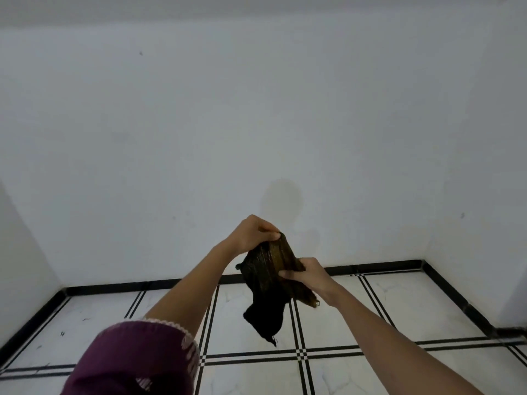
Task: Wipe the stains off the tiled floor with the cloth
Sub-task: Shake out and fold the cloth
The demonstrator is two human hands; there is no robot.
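Note:
A dark brown and black cloth (268, 277) hangs in the air in front of me, well above the floor. My left hand (253, 233) pinches its top edge. My right hand (309, 276) grips its lower right side, with the fingers wrapped over the fabric. A loose black end dangles down below both hands. The white tiled floor (413, 303) with black double lines lies beneath. Small dark marks (62, 334) show on the tiles at the left.
White walls (256, 124) close the room ahead and on both sides, with a black skirting strip (142, 286) along their base. A purple sleeve (134, 363) covers my left upper arm at the bottom left.

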